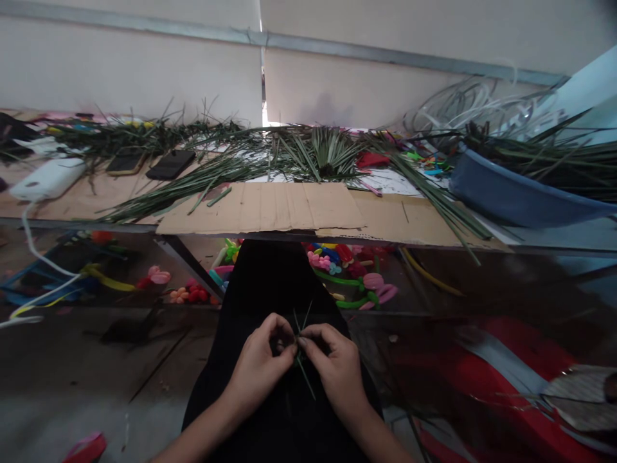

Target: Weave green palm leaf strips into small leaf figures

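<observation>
Both hands are in close here, the left hand [260,360] and the right hand [338,363] meeting thumb to thumb over the black trousers [264,276]. And each is pinched tight on the thin green leaves [307,379]! The leaves sit right between the fingertips, thin ends poking up beyond the pinch, another slanting down below it; the middle is hidden by the fingers. Ahead, well apart from the grip, cardboard [274,209] lies along the table edge, a fan of cut leaves [328,151] just behind it.
</observation>
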The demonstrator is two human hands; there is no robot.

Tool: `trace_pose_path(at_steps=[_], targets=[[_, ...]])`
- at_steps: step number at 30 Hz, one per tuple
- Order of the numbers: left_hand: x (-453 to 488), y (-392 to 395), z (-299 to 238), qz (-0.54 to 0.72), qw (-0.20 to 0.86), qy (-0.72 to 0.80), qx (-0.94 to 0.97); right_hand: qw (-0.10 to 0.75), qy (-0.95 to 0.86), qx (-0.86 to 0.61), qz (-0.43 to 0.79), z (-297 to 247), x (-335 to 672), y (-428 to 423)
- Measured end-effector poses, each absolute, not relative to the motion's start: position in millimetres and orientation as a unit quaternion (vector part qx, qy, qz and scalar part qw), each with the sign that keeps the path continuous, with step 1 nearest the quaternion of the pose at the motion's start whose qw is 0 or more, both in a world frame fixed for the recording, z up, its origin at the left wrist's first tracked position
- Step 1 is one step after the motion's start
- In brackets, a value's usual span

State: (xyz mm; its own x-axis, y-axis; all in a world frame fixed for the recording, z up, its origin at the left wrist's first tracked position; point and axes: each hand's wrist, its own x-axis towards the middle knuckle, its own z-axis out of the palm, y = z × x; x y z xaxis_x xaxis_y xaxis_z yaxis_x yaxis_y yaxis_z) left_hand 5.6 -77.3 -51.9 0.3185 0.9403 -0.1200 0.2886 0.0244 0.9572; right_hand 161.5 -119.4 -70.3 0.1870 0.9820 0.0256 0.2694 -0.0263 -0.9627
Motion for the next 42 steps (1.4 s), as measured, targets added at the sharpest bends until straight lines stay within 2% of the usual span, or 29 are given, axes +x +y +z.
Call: trace_pose_path(at_steps=[18,28,36,42], targets=[[1,-77,-62,0.341,0.509,0.479,0.629,0.474,-0.468,-0.598,0.446,-70,163,-116],[-6,-77,-68,0.331,0.438,0.46,0.698,0.474,-0.326,-0.545,0.61,-80,164,-113],[-8,-79,-62,0.284,0.394,0.471,0.736,0.49,-0.322,-0.547,0.598,-82,165,-113],[-4,-78,-56,0.264,0.405,0.476,0.735,0.489,-0.387,-0.562,0.544,-77,164,-115]])
